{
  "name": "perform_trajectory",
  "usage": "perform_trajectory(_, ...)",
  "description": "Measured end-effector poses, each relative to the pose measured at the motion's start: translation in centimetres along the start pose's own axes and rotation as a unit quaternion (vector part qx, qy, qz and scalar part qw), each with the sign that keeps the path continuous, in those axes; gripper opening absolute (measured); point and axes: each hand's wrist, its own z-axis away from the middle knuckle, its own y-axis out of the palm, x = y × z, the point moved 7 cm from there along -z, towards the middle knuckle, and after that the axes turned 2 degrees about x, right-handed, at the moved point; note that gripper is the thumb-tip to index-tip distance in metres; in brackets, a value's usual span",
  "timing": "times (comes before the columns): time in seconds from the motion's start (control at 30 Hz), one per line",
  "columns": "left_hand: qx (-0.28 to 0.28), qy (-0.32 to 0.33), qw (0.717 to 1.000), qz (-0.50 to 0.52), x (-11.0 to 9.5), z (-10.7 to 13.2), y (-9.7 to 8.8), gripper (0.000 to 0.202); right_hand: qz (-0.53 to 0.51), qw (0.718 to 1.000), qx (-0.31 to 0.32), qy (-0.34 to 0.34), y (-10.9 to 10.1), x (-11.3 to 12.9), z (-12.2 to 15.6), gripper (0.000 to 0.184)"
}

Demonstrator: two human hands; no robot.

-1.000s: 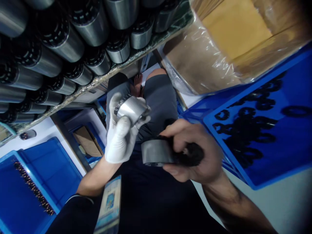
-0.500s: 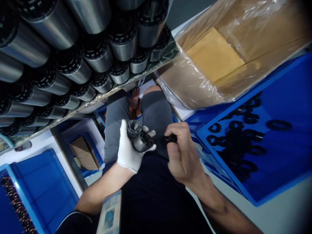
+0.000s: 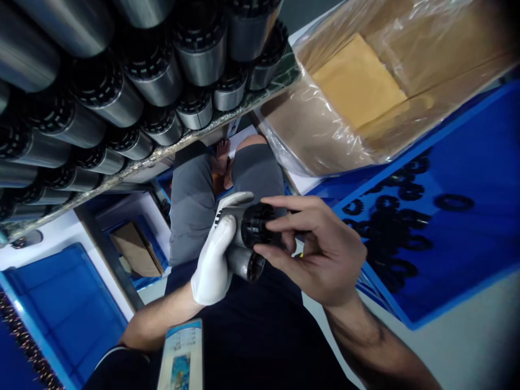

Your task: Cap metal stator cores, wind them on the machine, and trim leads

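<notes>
My left hand [image 3: 212, 268], in a white glove, is closed around two grey metal cylinders lying side by side in front of my lap. The upper cylinder [image 3: 234, 218] has a black slotted plastic ring [image 3: 255, 225] at its right end. Below it, the lower cylinder [image 3: 239, 260] points its dark open end to the right. Bare and without a glove, my right hand [image 3: 325, 252] pinches the black ring between thumb and fingertips against the upper cylinder's end. How deep the ring sits in the cylinder I cannot tell.
Rows of metal cylinders [image 3: 156, 81] with black slotted ends stand on the bench at upper left. On the right, a blue bin [image 3: 459, 276] holds loose black rings [image 3: 385, 233], beside a plastic-lined carton [image 3: 317, 138]. Another blue bin [image 3: 77, 292] is at lower left.
My right hand has moved left, bringing the black ring onto the upper cylinder's end. My left hand has turned the cylinders so their ends point right, and its fingers have closed round them.
</notes>
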Motion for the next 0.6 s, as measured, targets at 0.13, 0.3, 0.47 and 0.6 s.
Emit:
perform_trajectory(0.13,0.036,0.054,0.997,-0.045,-0.4,0.3,-0.6,0.042,-0.020,0.999,0.001,-0.025,-0.2,0.3,0.1,0.063)
perform_trajectory(0.3,0.065,0.041,0.994,-0.074,-0.1,0.2,-0.5,0.044,-0.002,1.000,-0.001,-0.020,-0.7,1.0,0.2,0.059)
perform_trajectory(0.47,0.074,0.062,0.991,-0.095,-0.1,0.2,-0.4,0.047,-0.023,1.000,-0.013,-0.013,-0.4,1.0,0.8,0.065)
perform_trajectory(0.6,0.072,0.064,0.992,-0.080,0.3,-0.2,-0.4,0.063,-0.006,1.000,0.003,-0.009,0.7,0.8,1.1,0.062)
